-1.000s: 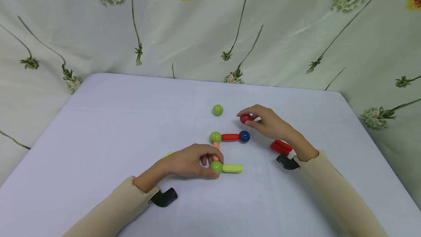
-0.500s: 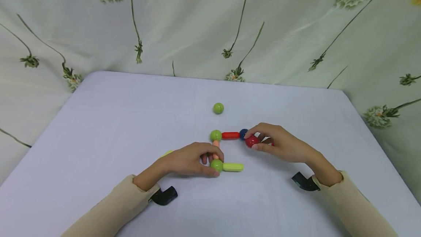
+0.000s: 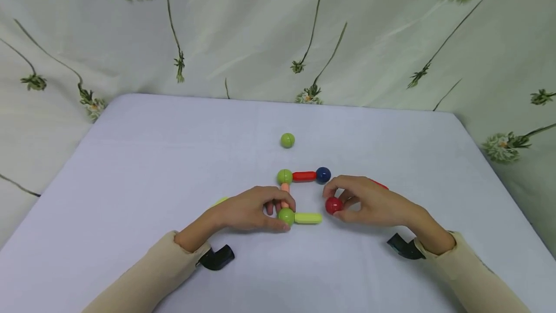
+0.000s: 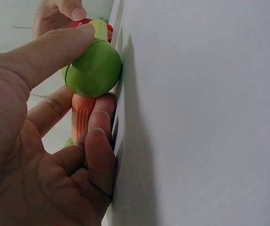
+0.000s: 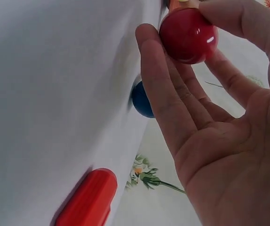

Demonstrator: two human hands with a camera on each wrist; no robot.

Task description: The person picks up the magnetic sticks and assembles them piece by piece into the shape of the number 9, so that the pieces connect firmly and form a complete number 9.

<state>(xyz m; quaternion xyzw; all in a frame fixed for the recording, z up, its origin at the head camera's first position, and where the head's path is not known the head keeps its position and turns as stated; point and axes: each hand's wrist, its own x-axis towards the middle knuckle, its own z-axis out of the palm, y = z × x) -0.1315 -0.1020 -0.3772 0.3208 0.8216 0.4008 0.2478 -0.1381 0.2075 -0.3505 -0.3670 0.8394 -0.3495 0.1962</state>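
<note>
Far left of the near green ball (image 3: 286, 216), a yellow-green stick (image 3: 220, 202) peeps from behind the left hand (image 3: 247, 214). That hand curls thumb and fingers round the near green ball and the orange stick (image 3: 284, 190) rising from it, seemingly to steady the frame on the table (image 3: 130, 168). Behind it the orange stick meets a second green ball (image 3: 284, 176), joined by a red stick (image 3: 304, 176) to a blue ball (image 3: 323, 175); a loose green ball (image 3: 287, 140) lies farther back. Rightward, a yellow-green bar (image 3: 308, 218) extends from the near green ball. Just beyond its free end, the right hand (image 3: 369, 204) pinches a red ball (image 3: 333, 205) in its fingertips. No containers appear.
</note>
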